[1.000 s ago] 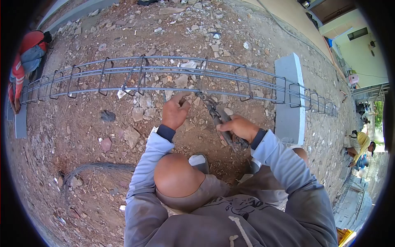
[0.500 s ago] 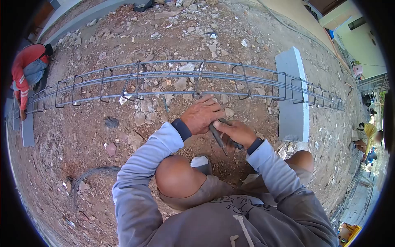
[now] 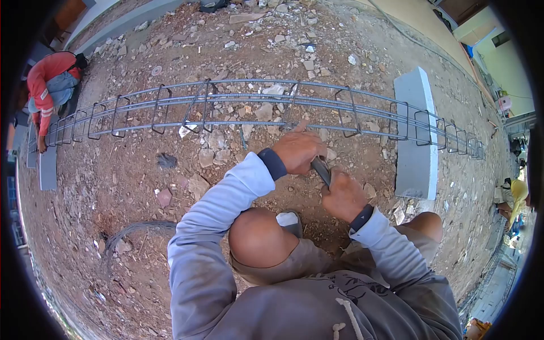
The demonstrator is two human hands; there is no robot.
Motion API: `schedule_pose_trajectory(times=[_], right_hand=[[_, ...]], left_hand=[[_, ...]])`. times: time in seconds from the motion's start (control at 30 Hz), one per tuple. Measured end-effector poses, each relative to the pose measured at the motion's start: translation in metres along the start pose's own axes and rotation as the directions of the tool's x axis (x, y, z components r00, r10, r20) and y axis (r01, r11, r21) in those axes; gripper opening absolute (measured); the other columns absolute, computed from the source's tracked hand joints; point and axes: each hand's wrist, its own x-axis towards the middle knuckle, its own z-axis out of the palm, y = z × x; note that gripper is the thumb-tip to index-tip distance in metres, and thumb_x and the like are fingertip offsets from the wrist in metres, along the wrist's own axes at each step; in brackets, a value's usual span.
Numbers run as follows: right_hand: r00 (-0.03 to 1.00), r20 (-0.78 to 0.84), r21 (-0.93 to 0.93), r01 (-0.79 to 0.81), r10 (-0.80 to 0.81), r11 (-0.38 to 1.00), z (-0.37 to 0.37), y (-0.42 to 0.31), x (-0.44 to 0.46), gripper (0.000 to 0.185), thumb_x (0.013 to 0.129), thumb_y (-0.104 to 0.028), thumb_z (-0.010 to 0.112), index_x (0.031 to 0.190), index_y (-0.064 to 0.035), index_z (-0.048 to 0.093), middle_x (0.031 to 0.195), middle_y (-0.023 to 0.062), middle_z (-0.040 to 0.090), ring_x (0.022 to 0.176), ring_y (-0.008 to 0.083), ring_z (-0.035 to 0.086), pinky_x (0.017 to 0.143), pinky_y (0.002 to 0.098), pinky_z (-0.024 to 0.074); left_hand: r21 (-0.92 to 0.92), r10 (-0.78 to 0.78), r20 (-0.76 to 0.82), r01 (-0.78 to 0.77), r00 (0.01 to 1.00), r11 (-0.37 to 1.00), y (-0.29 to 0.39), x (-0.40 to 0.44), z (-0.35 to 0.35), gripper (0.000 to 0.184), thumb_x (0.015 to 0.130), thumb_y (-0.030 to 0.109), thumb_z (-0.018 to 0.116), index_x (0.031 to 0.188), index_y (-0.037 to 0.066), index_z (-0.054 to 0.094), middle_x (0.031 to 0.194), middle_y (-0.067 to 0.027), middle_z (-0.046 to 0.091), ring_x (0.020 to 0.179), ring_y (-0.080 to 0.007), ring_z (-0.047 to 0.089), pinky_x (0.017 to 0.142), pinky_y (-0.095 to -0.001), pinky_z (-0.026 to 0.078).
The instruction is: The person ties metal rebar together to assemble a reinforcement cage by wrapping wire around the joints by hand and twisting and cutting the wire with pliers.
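My left hand (image 3: 299,151) is closed at the near long bar of a rebar cage (image 3: 238,123), its index finger reaching to a stirrup joint. What its curled fingers hold is hidden. My right hand (image 3: 344,195) wraps around a dark-handled hand tool (image 3: 321,170) that looks like pincers. The tool slants up to my left hand, where its upper end is out of sight. The cage's long steel bars run left to right in front of me, with square stirrups along them.
A grey block (image 3: 416,139) supports the cage at right; more grey blocks (image 3: 48,168) stand at left. A person in red (image 3: 52,82) bends beside the far left end. Coiled wire (image 3: 139,228) lies on the rubble-strewn ground (image 3: 255,51). Another person in yellow (image 3: 518,195) is far right.
The view has shifted, so the scene sits further right. My right hand has turned and closed lower around the tool's handle. My left hand stays at the near bar.
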Motion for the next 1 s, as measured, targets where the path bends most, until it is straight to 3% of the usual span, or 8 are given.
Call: schedule_pose_trajectory(times=[0.17, 0.27, 0.47, 0.57, 0.67, 0.77, 0.9, 1.0], right_hand=[[0.988, 0.146, 0.145, 0.02, -0.042, 0.989, -0.015, -0.022, -0.004, 0.027, 0.082, -0.019, 0.055, 0.095, 0.0047, 0.052, 0.076, 0.0238, 0.06, 0.067, 0.0378, 0.062, 0.059, 0.045, 0.049], [0.847, 0.528, 0.725, -0.488, 0.063, 0.486, -0.007, -0.03, -0.002, 0.034, 0.087, -0.028, 0.056, 0.097, 0.0043, 0.054, 0.079, 0.0172, 0.06, 0.065, 0.0263, 0.063, 0.057, 0.041, 0.0497], [0.797, 0.584, 0.768, -0.605, -0.157, -0.21, 0.016, -0.01, -0.006, 0.031, 0.091, -0.029, 0.053, 0.099, 0.0002, 0.055, 0.076, 0.0113, 0.06, 0.059, 0.0201, 0.062, 0.049, 0.032, 0.0476], [0.743, 0.641, 0.751, -0.659, -0.19, -0.046, 0.009, 0.005, -0.002, 0.042, 0.088, -0.038, 0.056, 0.101, 0.0018, 0.055, 0.082, 0.0149, 0.062, 0.068, 0.0215, 0.064, 0.057, 0.0331, 0.0501], [0.919, 0.372, 0.625, -0.351, 0.13, 0.697, 0.005, 0.014, 0.0, 0.055, 0.082, -0.045, 0.061, 0.102, 0.0053, 0.055, 0.087, 0.0184, 0.063, 0.075, 0.0258, 0.065, 0.067, 0.0354, 0.0503], [0.961, 0.276, 0.236, -0.076, 0.008, 0.969, -0.002, 0.005, -0.002, 0.057, 0.078, -0.043, 0.064, 0.102, 0.0078, 0.054, 0.081, 0.0194, 0.063, 0.077, 0.0281, 0.065, 0.071, 0.0357, 0.0489], [0.904, 0.394, 0.419, -0.337, 0.166, 0.843, 0.038, 0.017, 0.015, 0.045, 0.078, -0.032, 0.063, 0.099, 0.0063, 0.055, 0.072, 0.0169, 0.06, 0.068, 0.0274, 0.061, 0.065, 0.0377, 0.0473], [0.819, 0.528, 0.614, -0.551, 0.225, 0.565, 0.056, 0.004, 0.01, 0.027, 0.079, -0.025, 0.062, 0.084, 0.0007, 0.055, 0.063, 0.0103, 0.055, 0.056, 0.0208, 0.055, 0.051, 0.0362, 0.0425]], left_hand=[[0.033, 0.044, -0.243, -0.037, 0.969, 0.999, 0.005, -0.03, -0.005, 0.069, 0.066, 0.013, 0.069, 0.13, 0.019, 0.044, 0.121, -0.0061, 0.054, 0.121, -0.0228, 0.045, 0.112, -0.0499, 0.017], [0.139, 0.001, -0.292, 0.041, 0.957, 0.989, 0.007, -0.035, 0.009, 0.077, 0.064, 0.018, 0.072, 0.134, 0.021, 0.039, 0.125, -0.0061, 0.052, 0.121, -0.0234, 0.044, 0.112, -0.0487, 0.018], [-0.006, 0.132, -0.254, -0.138, 0.958, 0.99, -0.004, -0.033, 0.027, 0.071, 0.057, 0.015, 0.074, 0.123, 0.017, 0.049, 0.122, -0.0057, 0.051, 0.118, -0.0224, 0.047, 0.11, -0.0426, 0.026], [0.026, 0.145, -0.184, -0.142, 0.972, 0.989, -0.001, -0.025, 0.012, 0.05, 0.059, 0.013, 0.07, 0.107, 0.014, 0.058, 0.112, -0.0071, 0.057, 0.108, -0.0242, 0.054, 0.102, -0.0402, 0.037], [0.002, 0.134, 0.076, -0.134, 0.988, 0.991, -0.002, -0.012, 0.004, 0.025, 0.065, 0.009, 0.063, 0.09, 0.01, 0.062, 0.091, -0.011, 0.063, 0.092, -0.0301, 0.06, 0.084, -0.0405, 0.047], [0.071, 0.018, 0.218, -0.035, 0.976, 0.997, -0.003, 0.007, 0.009, 0.011, 0.061, 0.008, 0.06, 0.071, 0.007, 0.063, 0.071, -0.0143, 0.062, 0.072, -0.0343, 0.061, 0.067, -0.0438, 0.048], [0.088, 0.004, 0.238, -0.025, 0.971, 0.996, 0.0, 0.016, 0.008, 0.006, 0.054, 0.01, 0.061, 0.05, 0.008, 0.059, 0.054, -0.0145, 0.058, 0.057, -0.0364, 0.059, 0.074, -0.0438, 0.048], [0.229, -0.067, 0.416, -0.033, 0.907, 0.973, 0.01, 0.008, -0.005, 0.016, 0.059, 0.009, 0.061, 0.073, 0.011, 0.069, 0.078, -0.0146, 0.065, 0.08, -0.0308, 0.064, 0.099, -0.0456, 0.037]])
